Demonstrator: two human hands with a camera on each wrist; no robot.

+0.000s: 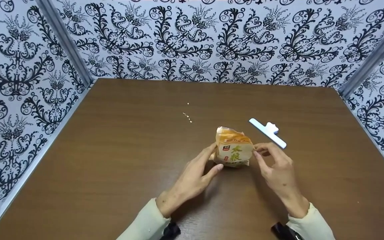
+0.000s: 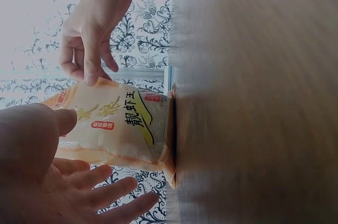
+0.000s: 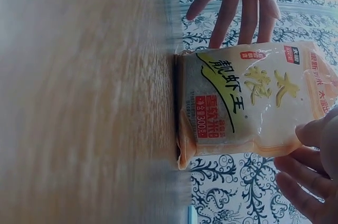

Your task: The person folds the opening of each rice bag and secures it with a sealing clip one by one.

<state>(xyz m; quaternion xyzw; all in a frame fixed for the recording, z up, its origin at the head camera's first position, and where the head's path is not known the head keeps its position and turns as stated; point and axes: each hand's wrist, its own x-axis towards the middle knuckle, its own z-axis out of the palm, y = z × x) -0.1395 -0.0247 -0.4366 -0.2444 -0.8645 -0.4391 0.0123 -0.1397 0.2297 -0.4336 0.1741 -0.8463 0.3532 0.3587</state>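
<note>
Standing upright on the brown surface (image 1: 128, 150), the bag (image 1: 234, 151) shows its printed front, with a hand at either side. The right hand (image 1: 277, 170) pinches its right edge, thumb in front, so that grip is clamped on the bag. The left hand (image 1: 192, 176) is at the left side, its fingers straight and spread and its grip apart; whether the thumb touches the bag, I cannot tell. Just beyond the right hand lies a pale blue clip (image 1: 268, 132). A few pale bits (image 1: 187, 116) lie farther off, to the left of the clip. Patterned walls (image 1: 185, 36) rise behind and at both sides.
</note>
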